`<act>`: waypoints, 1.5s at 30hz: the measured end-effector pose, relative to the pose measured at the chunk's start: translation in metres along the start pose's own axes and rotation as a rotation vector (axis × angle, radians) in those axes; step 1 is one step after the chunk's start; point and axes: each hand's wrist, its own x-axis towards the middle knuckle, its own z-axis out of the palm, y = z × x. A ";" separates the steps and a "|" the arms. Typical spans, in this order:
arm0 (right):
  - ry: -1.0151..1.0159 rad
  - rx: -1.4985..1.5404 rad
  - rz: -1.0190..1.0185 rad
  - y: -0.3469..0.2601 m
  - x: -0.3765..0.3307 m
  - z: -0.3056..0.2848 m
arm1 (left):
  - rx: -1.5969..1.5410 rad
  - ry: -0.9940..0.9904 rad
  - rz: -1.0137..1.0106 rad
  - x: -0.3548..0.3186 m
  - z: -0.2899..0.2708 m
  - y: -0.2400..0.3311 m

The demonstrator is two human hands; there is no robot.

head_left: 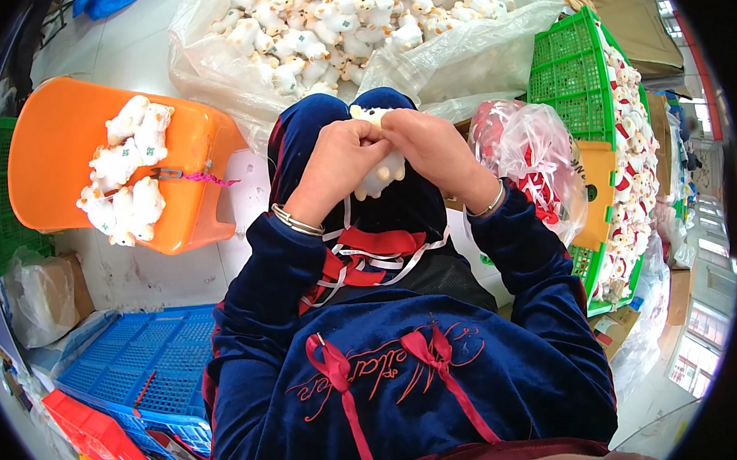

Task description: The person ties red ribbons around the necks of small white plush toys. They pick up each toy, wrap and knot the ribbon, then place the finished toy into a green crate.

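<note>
Between my knees, both hands hold a small white plush animal with pale tan feet. My left hand has its fingers pinched at the toy's upper left side. My right hand is closed on the toy's neck area, its fingertips meeting those of the left. A bit of the toy's head shows above the fingers; whatever the fingertips pinch there is hidden. In my lap lie red fabric pieces with white ribbons, below the toy.
A large clear plastic bag full of white plush toys stands ahead. On the left, an orange stool bears several plush toys and small snips. To the right are a bag of red pieces and a green crate of red-scarfed toys. Blue crates sit lower left.
</note>
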 end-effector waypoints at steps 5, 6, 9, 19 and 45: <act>0.019 0.225 -0.072 0.016 -0.004 0.002 | -0.076 -0.139 0.056 0.007 -0.011 -0.012; -0.002 0.281 -0.053 0.016 -0.004 0.001 | -0.068 -0.165 0.066 0.008 -0.012 -0.013; -0.075 0.376 -0.038 0.018 -0.001 -0.004 | -0.089 -0.181 0.042 0.010 -0.015 -0.015; -0.166 0.240 -0.087 0.010 0.003 -0.016 | -0.125 -0.231 0.015 0.013 -0.019 -0.019; -0.057 -0.150 0.070 -0.016 0.005 0.003 | -0.177 -0.188 -0.024 0.010 -0.019 -0.020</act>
